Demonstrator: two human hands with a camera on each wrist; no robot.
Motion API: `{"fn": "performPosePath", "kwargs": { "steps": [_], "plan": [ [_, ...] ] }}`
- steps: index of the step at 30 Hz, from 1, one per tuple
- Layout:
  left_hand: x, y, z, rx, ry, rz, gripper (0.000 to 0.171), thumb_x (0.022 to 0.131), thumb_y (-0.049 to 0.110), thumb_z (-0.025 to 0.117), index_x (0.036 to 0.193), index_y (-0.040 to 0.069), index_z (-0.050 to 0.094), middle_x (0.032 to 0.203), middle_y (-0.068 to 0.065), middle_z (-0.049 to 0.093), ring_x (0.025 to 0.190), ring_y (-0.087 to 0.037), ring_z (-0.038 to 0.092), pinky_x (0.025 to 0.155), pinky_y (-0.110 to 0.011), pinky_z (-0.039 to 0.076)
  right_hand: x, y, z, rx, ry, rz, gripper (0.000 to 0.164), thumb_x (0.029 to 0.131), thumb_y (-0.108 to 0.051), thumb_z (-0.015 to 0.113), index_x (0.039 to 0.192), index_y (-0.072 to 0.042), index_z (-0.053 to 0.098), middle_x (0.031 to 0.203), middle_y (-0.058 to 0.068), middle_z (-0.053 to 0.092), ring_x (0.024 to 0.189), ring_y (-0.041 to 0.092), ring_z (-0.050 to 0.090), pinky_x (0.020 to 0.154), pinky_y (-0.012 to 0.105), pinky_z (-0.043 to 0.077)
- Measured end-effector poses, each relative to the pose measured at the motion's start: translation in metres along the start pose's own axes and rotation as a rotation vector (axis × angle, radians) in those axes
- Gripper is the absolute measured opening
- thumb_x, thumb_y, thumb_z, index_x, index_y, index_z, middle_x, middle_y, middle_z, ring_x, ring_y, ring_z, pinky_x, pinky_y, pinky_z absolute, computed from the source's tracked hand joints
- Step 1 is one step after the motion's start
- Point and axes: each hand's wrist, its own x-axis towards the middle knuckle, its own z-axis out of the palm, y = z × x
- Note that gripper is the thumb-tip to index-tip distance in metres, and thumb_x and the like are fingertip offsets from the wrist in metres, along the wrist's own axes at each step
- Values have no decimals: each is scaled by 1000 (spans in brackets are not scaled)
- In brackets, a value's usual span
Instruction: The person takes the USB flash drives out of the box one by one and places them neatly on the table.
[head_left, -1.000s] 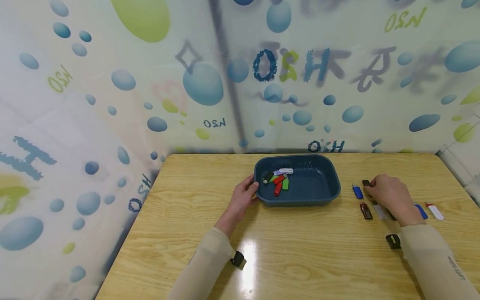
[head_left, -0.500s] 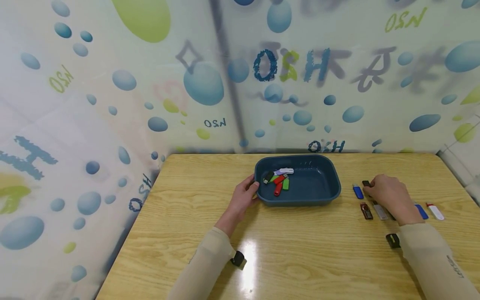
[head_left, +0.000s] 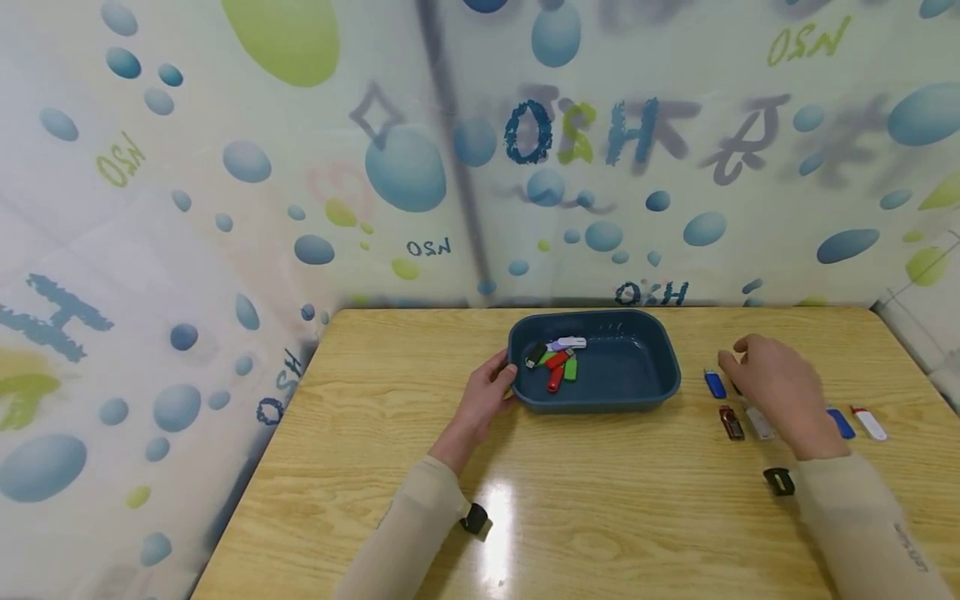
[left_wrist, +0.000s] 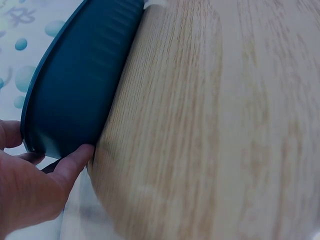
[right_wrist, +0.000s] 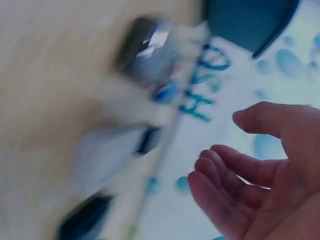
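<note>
A dark blue plastic bin (head_left: 600,407) stands at the table's back with several USB sticks inside: red (head_left: 555,379), green, black and pale ones. My left hand (head_left: 486,392) holds its left end, fingers at the rim and low on the wall (left_wrist: 75,85) in the left wrist view. My right hand (head_left: 776,387) hovers over a group of USB sticks at right, thumb and fingers apart with nothing between them. Beside it lie a blue USB stick (head_left: 715,384), a dark red one (head_left: 731,423) and a clear one (head_left: 760,422); the hand partly hides others.
Further right lie another blue USB stick (head_left: 841,423) and a white one with a red end (head_left: 870,423). The wooden table (head_left: 600,508) ends at a patterned curtain (head_left: 480,167) behind and at left. In the right wrist view the sticks are blurred.
My right hand has lifted up and slightly left from a black USB stick, its fingers parting from it. The left hand and the bin have stayed in place.
</note>
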Motion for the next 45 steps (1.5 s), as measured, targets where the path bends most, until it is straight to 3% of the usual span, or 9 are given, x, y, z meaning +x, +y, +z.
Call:
{"fn": "performPosePath", "kwargs": {
  "steps": [1,6,11,18,23,31,39,45],
  "plan": [
    [0,0,0,-3,-1,1,48,103,15,45,149,4,38,146,-16,42,126,-31,48,94,-48,46,-1,-6,-1,7,42,-24,56,98,-37,49,119,13,58,103,29,63,70,29,61,50,42,51],
    [-2,0,-1,-13,-7,1,49,103,15,45,150,3,36,148,-18,39,128,-33,46,95,-50,45,-2,-47,-1,63,199,-158,40,97,-28,53,112,7,65,97,23,64,81,33,61,61,50,50],
    [-4,2,0,-16,-12,-2,51,103,16,45,151,4,34,149,-18,37,129,-33,44,96,-50,43,0,-83,12,88,229,-245,29,96,-22,56,108,2,67,93,16,62,82,28,59,64,47,50],
    [-2,0,1,-30,-17,3,49,103,14,44,151,3,35,147,-19,40,128,-32,46,95,-49,45,6,-119,35,27,132,-273,30,94,-27,61,109,-2,67,99,13,63,81,24,58,66,42,51],
    [-1,0,1,-28,-7,1,48,104,13,43,150,4,36,146,-17,41,127,-31,47,94,-47,47,15,-137,49,-9,59,-264,34,91,-31,64,112,-4,67,100,12,62,73,21,58,60,39,52],
    [0,0,1,-25,-1,-10,47,104,14,44,149,5,38,145,-16,42,127,-30,47,93,-46,48,30,-151,66,-76,-81,-233,43,92,-32,62,119,1,65,110,19,62,89,30,61,72,48,54],
    [0,1,1,-13,-10,-1,48,103,14,44,150,4,37,146,-17,42,128,-30,47,93,-47,47,42,-156,77,-100,-174,-234,37,92,-30,62,107,4,66,93,16,62,79,27,56,69,43,52],
    [1,1,1,-6,-6,-4,47,103,15,44,149,5,38,145,-16,43,127,-29,48,92,-46,48,47,-158,81,-131,-171,-244,34,90,-30,63,99,2,68,84,13,62,73,26,55,66,44,51]
  ]
}}
